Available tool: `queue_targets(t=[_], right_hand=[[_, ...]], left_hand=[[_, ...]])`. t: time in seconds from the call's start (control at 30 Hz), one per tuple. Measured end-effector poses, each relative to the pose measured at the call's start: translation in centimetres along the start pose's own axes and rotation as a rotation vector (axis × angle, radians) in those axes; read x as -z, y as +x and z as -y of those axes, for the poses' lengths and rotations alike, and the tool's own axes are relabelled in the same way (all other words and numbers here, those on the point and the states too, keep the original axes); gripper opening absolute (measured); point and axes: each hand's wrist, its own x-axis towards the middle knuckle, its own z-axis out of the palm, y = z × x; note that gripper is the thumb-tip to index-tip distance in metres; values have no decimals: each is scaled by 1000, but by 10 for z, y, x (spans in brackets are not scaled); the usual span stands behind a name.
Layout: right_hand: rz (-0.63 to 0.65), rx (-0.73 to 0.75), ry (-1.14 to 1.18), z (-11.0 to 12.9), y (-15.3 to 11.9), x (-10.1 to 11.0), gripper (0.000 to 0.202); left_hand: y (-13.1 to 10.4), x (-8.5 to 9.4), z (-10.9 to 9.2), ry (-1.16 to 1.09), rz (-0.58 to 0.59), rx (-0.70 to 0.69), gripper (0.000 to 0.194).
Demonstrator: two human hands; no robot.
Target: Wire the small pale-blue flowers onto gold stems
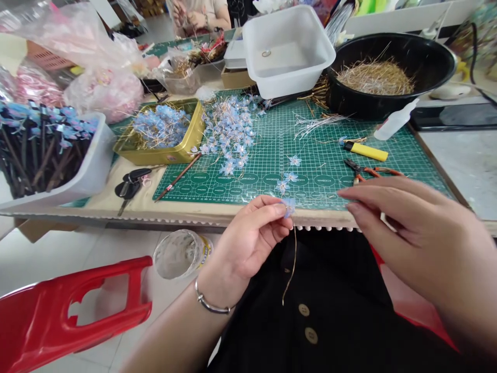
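Observation:
My left hand (258, 230) pinches a small blue flower (288, 207) between thumb and fingertips at the table's front edge. From that flower a thin gold wire (294, 264) hangs down over my dark clothing. Just beyond it, several loose blue flowers (291, 177) lie on the green cutting mat (267, 150). To the right, my right hand (411, 223) is held above the table edge, thumb and index finger slightly apart, with nothing visible between them. Orange-handled pliers (361, 168) lie behind it, near a yellow lighter (367, 150).
A pile of blue flowers (229, 134) lies beside a gold tin (186, 154). Farther back are a white tub (289, 83) and a black bowl (349, 106). A white bottle (396, 122) lies right. Another person's hands (190, 18) show across the table.

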Motion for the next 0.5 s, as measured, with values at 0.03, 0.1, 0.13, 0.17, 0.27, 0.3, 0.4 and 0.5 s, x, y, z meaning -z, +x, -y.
queue_targets(t=[0.03,0.1,0.13,0.17,0.27,0.3,0.4,0.5], right_hand=[[-51,54,-40,3,-3,3,19],[-60,162,-21,12,-8,5,23],[-8,166,50,16,-9,2,19],[101,100,154,21,-9,-4,13],[500,-402,584,26,-1,-30,15],[583,-477,689,27,1,-39,16],[690,-524,843,26,4,-52,20],[644,-533,784,28,1,-43,21]], left_hand=[[2,0,0,-14,-6,-11,9],[4,0,2,-26,-18,-35,9],[5,-1,2,-26,-19,-42,9],[5,-2,4,-23,-19,-47,9],[3,-7,8,46,-45,-83,9],[2,-8,10,91,-57,-106,10],[0,-8,13,258,-81,-206,10],[-2,-6,15,469,-107,-342,9]])
